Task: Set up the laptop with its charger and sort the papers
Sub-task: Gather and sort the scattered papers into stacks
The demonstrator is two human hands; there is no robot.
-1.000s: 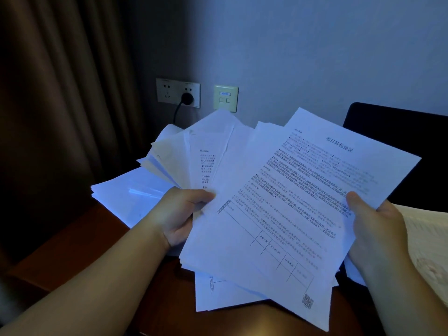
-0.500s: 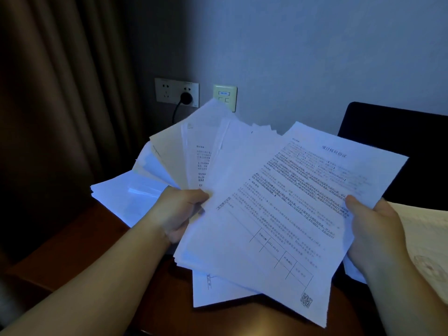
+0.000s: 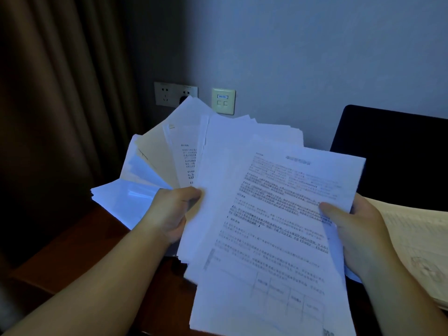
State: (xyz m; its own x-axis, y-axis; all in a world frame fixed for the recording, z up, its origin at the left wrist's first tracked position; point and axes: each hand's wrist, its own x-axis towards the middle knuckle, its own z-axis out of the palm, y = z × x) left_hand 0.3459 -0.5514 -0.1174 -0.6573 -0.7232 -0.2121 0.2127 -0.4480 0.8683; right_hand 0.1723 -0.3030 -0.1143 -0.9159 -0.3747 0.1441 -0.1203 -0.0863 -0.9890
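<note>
A fanned sheaf of white printed paper sheets (image 3: 254, 202) hangs above the brown wooden bench (image 3: 80, 258), spanning both hands. The left hand (image 3: 173, 212) pinches its left edge, thumb on top; the right hand (image 3: 358, 231) grips its right edge, thumb over the text.

Brown curtain (image 3: 55, 112) hangs in vertical folds at left, reaching down past desk level. Pale wall (image 3: 303, 57) fills upper right. Double wall socket (image 3: 167, 93) mounted low on wall, right half partly hidden. Cream data-port plate (image 3: 223, 101) just beside socket, to its right. Reddish-brown wooden desk (image 3: 80, 253) occupies lower left, in dim light.
</note>
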